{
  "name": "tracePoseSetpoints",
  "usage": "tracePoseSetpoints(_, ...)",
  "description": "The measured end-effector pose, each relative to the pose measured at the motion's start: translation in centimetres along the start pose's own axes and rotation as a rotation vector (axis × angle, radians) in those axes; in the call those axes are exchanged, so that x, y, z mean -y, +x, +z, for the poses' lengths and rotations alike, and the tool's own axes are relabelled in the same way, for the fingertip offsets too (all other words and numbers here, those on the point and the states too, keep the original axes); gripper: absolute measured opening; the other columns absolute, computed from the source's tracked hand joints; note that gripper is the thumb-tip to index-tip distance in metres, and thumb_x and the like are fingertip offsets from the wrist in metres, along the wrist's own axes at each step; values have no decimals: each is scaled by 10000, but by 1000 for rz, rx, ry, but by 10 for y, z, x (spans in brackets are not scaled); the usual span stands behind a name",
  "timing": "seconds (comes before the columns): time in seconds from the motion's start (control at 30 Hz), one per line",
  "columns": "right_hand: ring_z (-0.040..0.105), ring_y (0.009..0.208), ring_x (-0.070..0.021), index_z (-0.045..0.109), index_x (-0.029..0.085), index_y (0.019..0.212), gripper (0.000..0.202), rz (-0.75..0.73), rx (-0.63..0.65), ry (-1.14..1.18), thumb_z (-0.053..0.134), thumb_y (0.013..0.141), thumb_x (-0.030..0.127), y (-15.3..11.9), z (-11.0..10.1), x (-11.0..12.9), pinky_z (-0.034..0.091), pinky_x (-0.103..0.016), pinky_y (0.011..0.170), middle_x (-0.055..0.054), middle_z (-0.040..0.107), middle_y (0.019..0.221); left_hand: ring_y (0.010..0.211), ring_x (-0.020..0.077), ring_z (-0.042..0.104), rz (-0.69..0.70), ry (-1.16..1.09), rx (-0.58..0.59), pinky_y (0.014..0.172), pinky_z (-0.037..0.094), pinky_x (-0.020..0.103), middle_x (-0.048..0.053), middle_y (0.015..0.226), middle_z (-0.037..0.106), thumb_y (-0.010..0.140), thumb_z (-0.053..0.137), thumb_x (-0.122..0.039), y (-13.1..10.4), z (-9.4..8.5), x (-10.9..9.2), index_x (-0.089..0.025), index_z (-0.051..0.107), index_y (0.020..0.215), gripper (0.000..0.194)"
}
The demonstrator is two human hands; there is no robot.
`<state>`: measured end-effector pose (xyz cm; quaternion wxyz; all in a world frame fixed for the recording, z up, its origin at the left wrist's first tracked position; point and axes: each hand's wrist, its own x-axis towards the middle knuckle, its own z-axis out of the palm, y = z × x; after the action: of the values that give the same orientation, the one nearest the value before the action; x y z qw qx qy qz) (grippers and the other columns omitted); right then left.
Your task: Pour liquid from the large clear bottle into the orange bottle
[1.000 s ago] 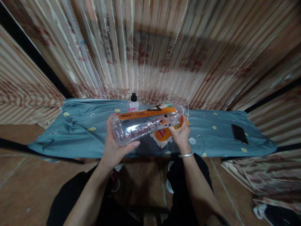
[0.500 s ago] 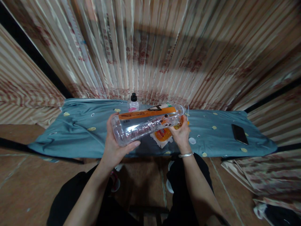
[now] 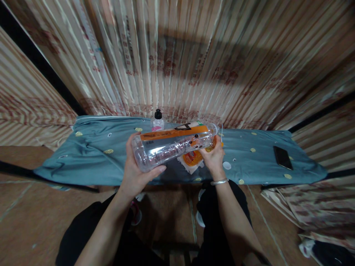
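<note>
My left hand point(image 3: 135, 173) is wrapped round the base end of a large clear plastic bottle point(image 3: 169, 149) with an orange and black label. The bottle lies nearly level, its mouth to the right and a little higher than its base in the picture. My right hand point(image 3: 214, 159) is closed round the upper part of an orange bottle point(image 3: 192, 158) just below the clear bottle's mouth. Part of the orange bottle is hidden behind the clear one and my fingers. White tissue point(image 3: 190, 169) shows under it. Whether liquid passes between the bottles I cannot make out.
A small bottle with a black cap point(image 3: 158, 114) stands behind the clear bottle. A round white cap point(image 3: 226, 165) lies right of my right hand. A dark phone point(image 3: 283, 157) rests on the right of the blue-green cloth point(image 3: 91, 159). Striped curtains point(image 3: 177, 66) hang behind.
Almost nothing differs. The clear bottle has turned very slightly in my left hand or shifted a touch; both hands keep their places.
</note>
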<state>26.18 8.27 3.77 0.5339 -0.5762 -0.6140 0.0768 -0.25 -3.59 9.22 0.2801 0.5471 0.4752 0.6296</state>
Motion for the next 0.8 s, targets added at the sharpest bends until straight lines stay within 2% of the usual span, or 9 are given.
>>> tracePoseSetpoints(0.17,765,1058,-337,619,182,1314,719,29,26,28,812,709,519,1,-1,2,624,-489,940,-163,787,1186,1300,398,711,4,19,20,1068,623,604,143,1441,662,685,980,-531,1,0,0,-302,369,1528,1066)
tracePoseSetpoints(0.43,780,1016,-313,635,200,1292,669,-13,4,8,812,719,497,1,-1,1,639,-453,894,-144,802,1175,1319,393,700,-1,15,8,1051,640,577,148,1453,649,695,970,-519,0,1,0,-294,377,1531,1050)
tracePoseSetpoints(0.67,774,1064,-351,623,169,1337,745,30,20,18,814,689,482,1,-1,2,639,-514,944,-169,794,1189,1328,410,694,-10,19,16,1050,639,593,143,1446,657,696,964,-536,0,1,-3,-298,367,1521,1045)
tracePoseSetpoints(0.8,772,1052,-347,620,168,1333,737,32,20,18,809,695,485,1,-1,3,637,-511,937,-170,789,1183,1325,405,694,0,11,14,1050,639,589,141,1443,652,693,969,-516,0,1,-3,-297,373,1508,1033)
